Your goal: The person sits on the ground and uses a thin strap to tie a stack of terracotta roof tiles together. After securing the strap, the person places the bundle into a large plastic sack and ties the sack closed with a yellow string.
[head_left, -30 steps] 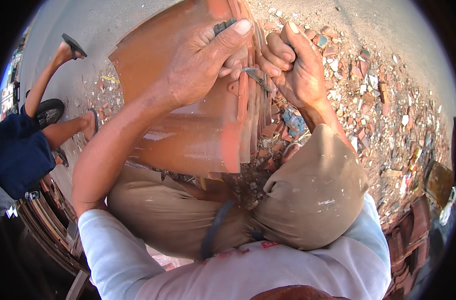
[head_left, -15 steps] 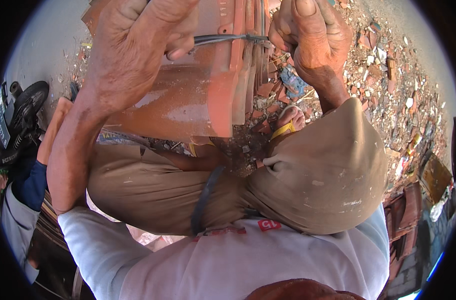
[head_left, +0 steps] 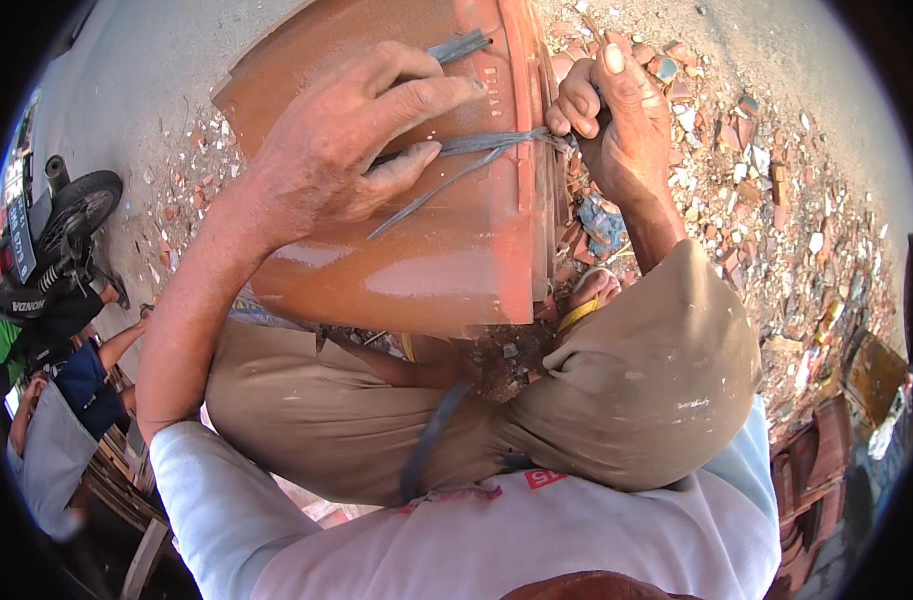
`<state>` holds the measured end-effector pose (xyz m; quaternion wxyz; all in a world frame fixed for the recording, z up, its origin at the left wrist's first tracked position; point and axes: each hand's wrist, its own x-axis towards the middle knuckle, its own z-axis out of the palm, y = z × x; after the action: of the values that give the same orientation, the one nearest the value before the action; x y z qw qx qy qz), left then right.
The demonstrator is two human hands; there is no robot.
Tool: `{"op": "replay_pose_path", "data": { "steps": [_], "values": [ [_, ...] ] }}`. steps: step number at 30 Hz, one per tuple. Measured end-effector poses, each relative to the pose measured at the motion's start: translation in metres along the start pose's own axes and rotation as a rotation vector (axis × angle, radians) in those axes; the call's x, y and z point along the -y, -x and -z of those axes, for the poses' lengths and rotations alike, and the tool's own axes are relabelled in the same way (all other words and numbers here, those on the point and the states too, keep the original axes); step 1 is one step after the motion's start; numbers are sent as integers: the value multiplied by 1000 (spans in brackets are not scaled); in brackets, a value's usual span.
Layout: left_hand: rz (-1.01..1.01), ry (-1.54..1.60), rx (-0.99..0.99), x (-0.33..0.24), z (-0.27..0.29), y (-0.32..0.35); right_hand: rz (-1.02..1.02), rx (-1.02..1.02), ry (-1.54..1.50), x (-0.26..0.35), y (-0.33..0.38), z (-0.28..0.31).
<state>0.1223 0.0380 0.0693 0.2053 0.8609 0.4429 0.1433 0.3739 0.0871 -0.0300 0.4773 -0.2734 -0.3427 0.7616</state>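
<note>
Atop the tile stack [head_left: 426, 230], hands lower than before, left hand [head_left: 346, 150] and right hand [head_left: 616, 120] pinching the strap [head_left: 486, 148].

The roof tiles [head_left: 426, 220] run past the top edge; the left hand [head_left: 346, 150] hides the strap [head_left: 476, 150].

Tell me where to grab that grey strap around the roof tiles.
Grip the grey strap at its taut run near the right edge of the stacked roof tiles, coming from the right, probably: there it lifts off the surface, just by the right hand.
</note>
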Motion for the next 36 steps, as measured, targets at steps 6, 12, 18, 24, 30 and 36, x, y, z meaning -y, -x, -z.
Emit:
{"op": "replay_pose_path", "data": {
  "steps": [6,12,18,24,30,36],
  "values": [
    [-63,39,12,3,-8,-14,27,2,169,5,-1,36],
    [-14,7,39,-5,-10,-15,-88,-235,274,-13,32,72],
    [6,-75,20,-14,-13,-18,-128,-116,610,-17,48,43],
    [651,231,113,-25,1,-11,-188,-36,530,-32,48,51],
    [464,133,107,-32,13,-30,127,112,993,-8,48,54],
    [496,123,-3,-32,1,-47,308,85,1403,44,42,61]
  ]
}}
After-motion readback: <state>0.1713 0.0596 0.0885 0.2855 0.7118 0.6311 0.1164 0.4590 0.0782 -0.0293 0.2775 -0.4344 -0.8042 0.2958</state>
